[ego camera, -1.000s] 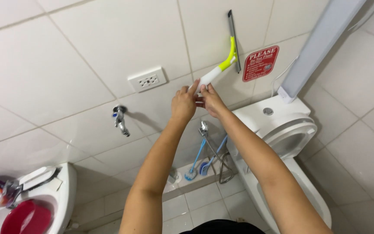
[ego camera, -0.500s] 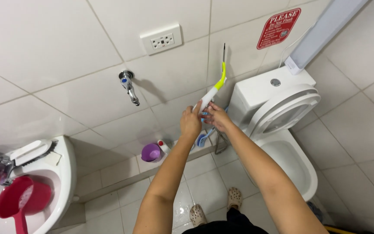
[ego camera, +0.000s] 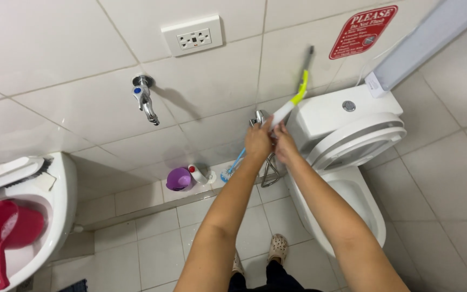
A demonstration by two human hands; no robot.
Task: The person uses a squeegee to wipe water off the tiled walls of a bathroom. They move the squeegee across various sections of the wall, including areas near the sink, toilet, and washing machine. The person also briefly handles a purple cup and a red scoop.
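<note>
Gripping a squeegee (ego camera: 293,97), seemingly, both hands closed.

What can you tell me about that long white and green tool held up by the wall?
The tool is a slim squeegee-like wiper: white plastic handle, lime-green neck, dark narrow blade on top. It points up, tilted, against the white tiled wall, beside the toilet tank. The left hand and right hand both grip its lower handle.

Your squeegee (ego camera: 293,100) is white and lime with a grey blade. The toilet (ego camera: 352,146), basin (ego camera: 55,216) and wall tiles (ego camera: 55,65) are white, the dipper (ego camera: 1,238) red, the cup (ego camera: 178,179) purple, the sign (ego camera: 362,30) red, the brush (ego camera: 233,165) blue.
</note>
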